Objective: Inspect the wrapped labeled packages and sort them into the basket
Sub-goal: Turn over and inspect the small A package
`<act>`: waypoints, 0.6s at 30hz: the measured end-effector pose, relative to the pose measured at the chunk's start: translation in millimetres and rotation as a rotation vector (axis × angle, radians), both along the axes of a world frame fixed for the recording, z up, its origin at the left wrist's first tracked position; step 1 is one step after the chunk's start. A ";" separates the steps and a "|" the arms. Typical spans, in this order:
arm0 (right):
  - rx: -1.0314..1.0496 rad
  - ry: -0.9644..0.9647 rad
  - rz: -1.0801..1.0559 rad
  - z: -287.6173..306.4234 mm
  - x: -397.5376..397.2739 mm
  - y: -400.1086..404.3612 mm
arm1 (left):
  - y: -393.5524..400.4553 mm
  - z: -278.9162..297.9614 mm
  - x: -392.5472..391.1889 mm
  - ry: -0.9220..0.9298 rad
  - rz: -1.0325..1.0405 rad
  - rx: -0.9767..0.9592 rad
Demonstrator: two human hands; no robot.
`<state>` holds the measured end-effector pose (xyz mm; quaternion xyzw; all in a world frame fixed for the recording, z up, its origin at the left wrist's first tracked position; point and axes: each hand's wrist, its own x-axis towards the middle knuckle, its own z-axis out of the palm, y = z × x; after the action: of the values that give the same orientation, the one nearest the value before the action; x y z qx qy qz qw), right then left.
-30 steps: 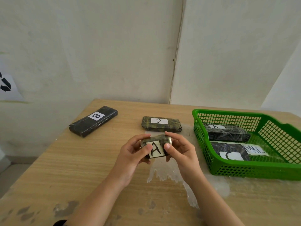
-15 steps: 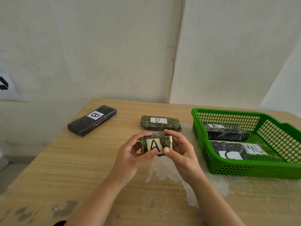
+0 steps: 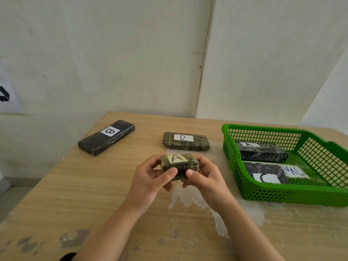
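The work surface is a light wood-grain table (image 3: 79, 189) set against pale, scuffed plaster walls (image 3: 113, 53) that meet in a corner beyond the hands; the tabletop shows grey worn patches near its front edge, on the left hand's side, and a whitish, peeling film (image 3: 190, 200) under and in front of the right hand. A paper sheet with a black mark (image 3: 7, 97) hangs on the wall far out to the left. Five wrapped packages are counted. One, the package marked A (image 3: 178, 165), is clamped between both hands above the table: the left hand (image 3: 150, 183) grips its left end with the thumb pressed on the near face, and the right hand (image 3: 205, 179) grips its right end likewise, fingers curled round behind. Two packages lie on the table: the package marked D (image 3: 186, 141) just beyond the held one, and the long black package marked B (image 3: 107, 137) well beyond and to the left of the left hand. One green plastic basket (image 3: 293, 194) stands to the right of the right hand, close but apart from it. It holds two dark packages: one with a label reading A (image 3: 261, 152) at the far side, one with a label reading C (image 3: 265, 173) nearer. One white slip with partly legible lettering (image 3: 293, 170) lies in the basket beside the C package.
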<state>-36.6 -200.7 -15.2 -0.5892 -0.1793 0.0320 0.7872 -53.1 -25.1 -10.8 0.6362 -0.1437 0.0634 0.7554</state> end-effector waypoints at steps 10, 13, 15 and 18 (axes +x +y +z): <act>-0.078 -0.022 -0.146 -2.8 3.0 0.0 | 1.1 -3.4 6.7 0.131 -0.082 0.012; -0.070 -0.039 -0.091 -3.1 2.2 -0.2 | 1.3 -4.3 7.7 0.143 -0.050 -0.015; -0.059 -0.035 -0.038 -1.8 0.4 -0.1 | 2.0 -4.7 8.4 0.161 -0.052 -0.057; -0.059 -0.001 -0.069 1.3 -0.2 0.9 | 0.2 -4.9 7.0 0.169 -0.108 -0.088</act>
<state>-36.8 -199.8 -14.0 -0.6180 -0.1582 0.0099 0.7700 -46.1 -24.9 -15.6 0.5967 -0.1107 -0.0251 0.7944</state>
